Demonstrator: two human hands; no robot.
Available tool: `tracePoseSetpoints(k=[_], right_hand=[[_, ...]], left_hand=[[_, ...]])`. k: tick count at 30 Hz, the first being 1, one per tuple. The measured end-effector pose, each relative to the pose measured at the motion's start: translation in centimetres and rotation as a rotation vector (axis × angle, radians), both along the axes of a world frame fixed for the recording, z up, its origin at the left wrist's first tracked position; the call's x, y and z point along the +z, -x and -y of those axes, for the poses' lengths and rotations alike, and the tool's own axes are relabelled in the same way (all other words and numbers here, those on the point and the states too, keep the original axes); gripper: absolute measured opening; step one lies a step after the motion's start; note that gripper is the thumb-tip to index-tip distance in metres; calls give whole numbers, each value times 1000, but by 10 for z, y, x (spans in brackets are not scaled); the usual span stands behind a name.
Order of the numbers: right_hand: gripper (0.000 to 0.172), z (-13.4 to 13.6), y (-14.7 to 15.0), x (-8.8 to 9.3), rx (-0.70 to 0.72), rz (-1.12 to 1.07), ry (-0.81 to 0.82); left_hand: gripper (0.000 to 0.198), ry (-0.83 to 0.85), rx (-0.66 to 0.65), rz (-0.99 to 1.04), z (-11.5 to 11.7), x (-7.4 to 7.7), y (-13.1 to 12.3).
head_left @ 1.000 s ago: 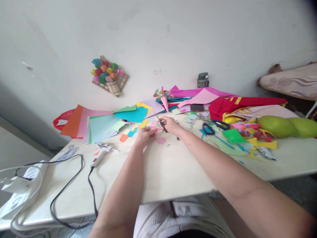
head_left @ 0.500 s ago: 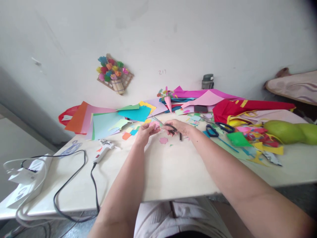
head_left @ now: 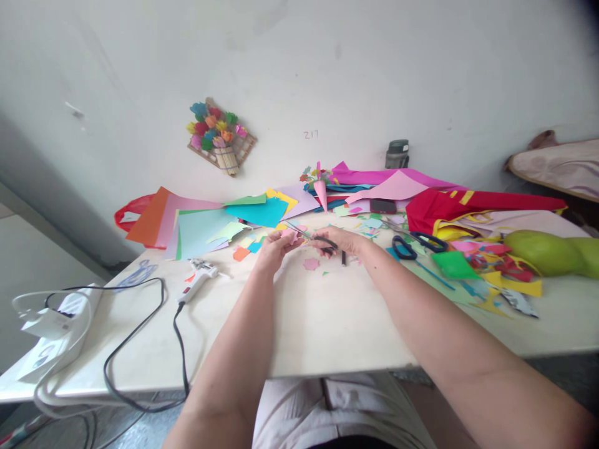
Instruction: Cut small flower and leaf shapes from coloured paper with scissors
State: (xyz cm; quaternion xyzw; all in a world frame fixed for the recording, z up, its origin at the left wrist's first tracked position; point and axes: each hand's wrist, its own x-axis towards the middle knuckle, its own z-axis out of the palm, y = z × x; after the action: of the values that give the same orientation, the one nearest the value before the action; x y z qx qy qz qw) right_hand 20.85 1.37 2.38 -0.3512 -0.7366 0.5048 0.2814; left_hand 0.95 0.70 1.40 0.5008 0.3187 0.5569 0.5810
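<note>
A small pink paper piece (head_left: 293, 237) is pinched in my left hand (head_left: 277, 248), above the middle of the table. My right hand (head_left: 337, 241) is closed round the dark handles of a pair of scissors (head_left: 326, 243). Their blades point left and up, beside the pink piece. On the table just below my hands lies a pink paper cut-out (head_left: 311, 264) with a notched outline. A short black stick-like object (head_left: 344, 258) stands out under my right hand.
A glue gun (head_left: 196, 284) with its cord and a power strip (head_left: 60, 330) are at the left. Coloured sheets (head_left: 201, 231) lie behind. At the right are blue-handled scissors (head_left: 405, 247), a green packet (head_left: 453, 265), paper scraps and red fabric (head_left: 468, 206).
The view has shifted slightly. The scissor blades look closer together and lie nearer the pink piece. Both hands keep their holds.
</note>
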Motion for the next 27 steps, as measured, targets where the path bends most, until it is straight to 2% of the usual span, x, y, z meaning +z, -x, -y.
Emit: tracePoseSetpoints(k=[15, 27], right_hand=[[23, 0, 5, -3, -72, 14, 10], [26, 0, 5, -2, -64, 22, 45]], left_hand=[[32, 17, -5, 3, 0, 0, 0], [29, 10, -14, -6, 0, 0, 1]])
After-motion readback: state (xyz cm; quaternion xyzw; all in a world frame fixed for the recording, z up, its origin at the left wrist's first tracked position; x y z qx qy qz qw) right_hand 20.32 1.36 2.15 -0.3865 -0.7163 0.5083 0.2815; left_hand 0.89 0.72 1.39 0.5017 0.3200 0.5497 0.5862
